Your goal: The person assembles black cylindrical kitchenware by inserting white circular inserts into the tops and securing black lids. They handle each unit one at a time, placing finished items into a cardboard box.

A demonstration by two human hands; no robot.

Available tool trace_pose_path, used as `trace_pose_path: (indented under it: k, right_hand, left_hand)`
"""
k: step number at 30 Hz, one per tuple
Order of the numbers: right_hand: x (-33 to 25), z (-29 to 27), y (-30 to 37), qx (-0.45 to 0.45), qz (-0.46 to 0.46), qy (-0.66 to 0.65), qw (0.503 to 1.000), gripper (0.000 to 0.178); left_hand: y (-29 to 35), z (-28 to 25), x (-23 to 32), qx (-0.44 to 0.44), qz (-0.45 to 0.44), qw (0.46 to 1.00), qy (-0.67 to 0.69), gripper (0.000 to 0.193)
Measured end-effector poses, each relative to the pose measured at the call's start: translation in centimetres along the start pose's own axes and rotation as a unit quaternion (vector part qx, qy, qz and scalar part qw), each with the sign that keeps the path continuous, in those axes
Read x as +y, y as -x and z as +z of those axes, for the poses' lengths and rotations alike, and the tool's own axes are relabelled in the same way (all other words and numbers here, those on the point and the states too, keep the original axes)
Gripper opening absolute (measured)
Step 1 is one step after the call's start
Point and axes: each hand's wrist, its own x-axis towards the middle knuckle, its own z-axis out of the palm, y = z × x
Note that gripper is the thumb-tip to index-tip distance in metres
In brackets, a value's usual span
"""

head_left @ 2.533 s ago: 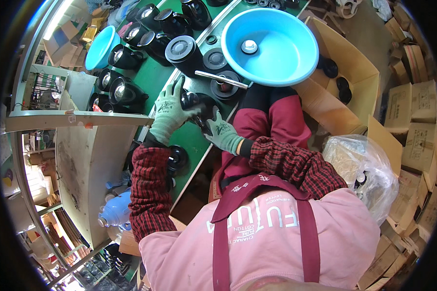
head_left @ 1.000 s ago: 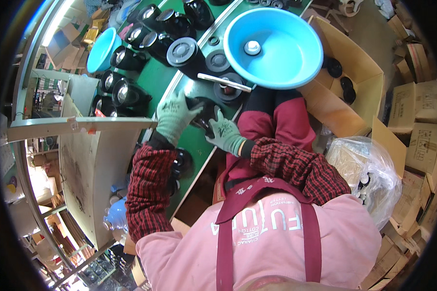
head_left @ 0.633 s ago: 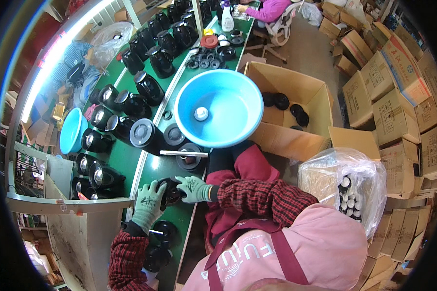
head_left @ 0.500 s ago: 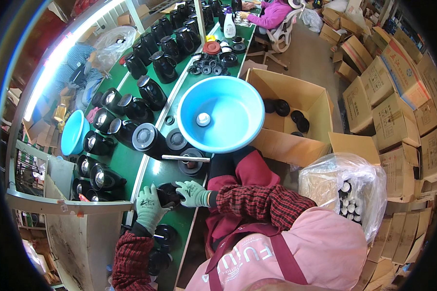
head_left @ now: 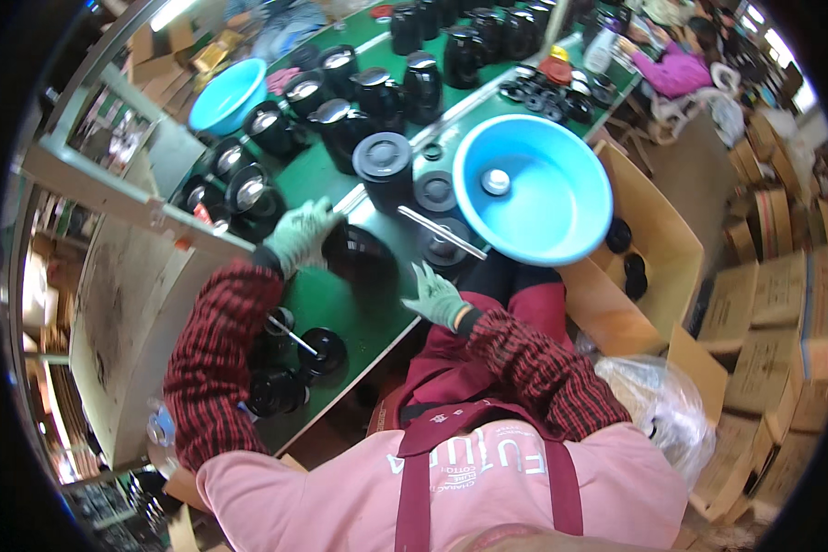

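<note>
My left hand (head_left: 302,235), in a pale green glove, grips the edge of a shiny black jug (head_left: 362,259) that is blurred by motion and tilted over the green bench. Part of the jug's rim lies behind my fingers. To its right my right hand (head_left: 435,298), gloved alike, is apart from the jug with fingers spread and nothing in it. Beyond the hands a metal rod (head_left: 442,232) lies across a round black part (head_left: 451,247). Next to that are a flat black disc (head_left: 435,191) and an upright black jug with a grey lid (head_left: 384,167).
A blue basin (head_left: 534,216) holding one small white-and-silver piece stands right of the discs. Beside it is an open cardboard box (head_left: 653,248) with black parts. Several black jugs (head_left: 377,92) crowd the far bench. Black round parts (head_left: 320,354) lie near my left forearm.
My hands have parted: the left has moved away with the black jug, and the right has let go and drawn off with its fingers spread. The whole view has turned toward the left.
</note>
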Motion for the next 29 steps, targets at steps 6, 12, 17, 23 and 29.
trace_pose_path:
  k: [6, 12, 17, 23, 29]
  right_hand:
    - [-1.7, 4.3, 4.0, -0.189, -0.023, 0.209, 0.959, 0.080]
    - [-1.4, 2.7, 3.8, -0.247, -0.009, 0.242, 0.938, 0.084]
    - [-3.3, 3.1, 4.7, -0.255, -0.027, 0.305, 0.917, 0.091]
    - [-1.2, 3.1, 4.6, -0.208, -0.043, 0.243, 0.947, 0.086]
    - [-1.6, -0.4, 3.5, 0.017, -0.046, -0.100, 0.994, 0.094]
  left_hand:
    - [-5.3, 3.9, -10.0, 0.159, -0.130, 0.978, -0.043, 0.072]
    - [-8.7, 6.9, -10.4, 0.231, -0.352, 0.905, 0.054, 0.091]
    - [-4.2, 13.8, -11.4, 0.121, -0.527, 0.841, -0.027, 0.071]
    - [-0.5, 14.2, -8.4, 0.241, -0.297, 0.924, 0.000, 0.048]
    - [3.7, 5.3, 1.2, 0.116, -0.131, 0.972, 0.159, 0.058]
